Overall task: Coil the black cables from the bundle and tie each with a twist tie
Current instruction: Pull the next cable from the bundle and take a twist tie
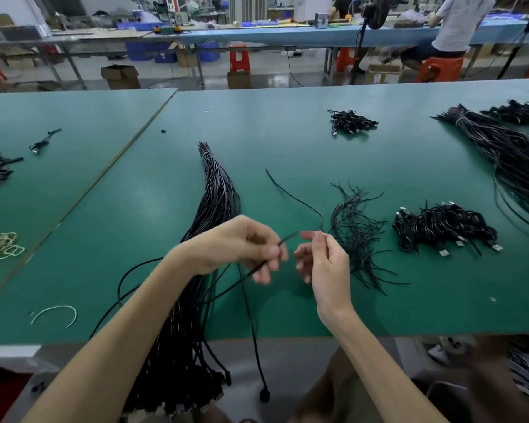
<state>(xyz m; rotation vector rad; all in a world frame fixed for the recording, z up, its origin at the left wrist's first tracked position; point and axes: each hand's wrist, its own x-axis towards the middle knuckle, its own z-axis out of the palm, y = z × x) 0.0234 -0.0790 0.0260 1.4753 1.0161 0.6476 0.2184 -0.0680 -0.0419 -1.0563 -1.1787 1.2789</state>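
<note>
A long bundle of black cables lies on the green table, bound near its far tip and hanging over the near edge. My left hand pinches one loose black cable just above the bundle; that cable loops left and its plug dangles below the table edge. My right hand is close beside it, fingers loosely curled, fingertips near the cable's end; whether it holds anything I cannot tell. A pile of black twist ties lies right of my right hand. Coiled, tied cables are heaped further right.
A second cable bundle lies at far right, with small heaps of coiled cables behind. One stray twist tie lies mid-table. Rubber bands are at left, and a person sits at the back bench.
</note>
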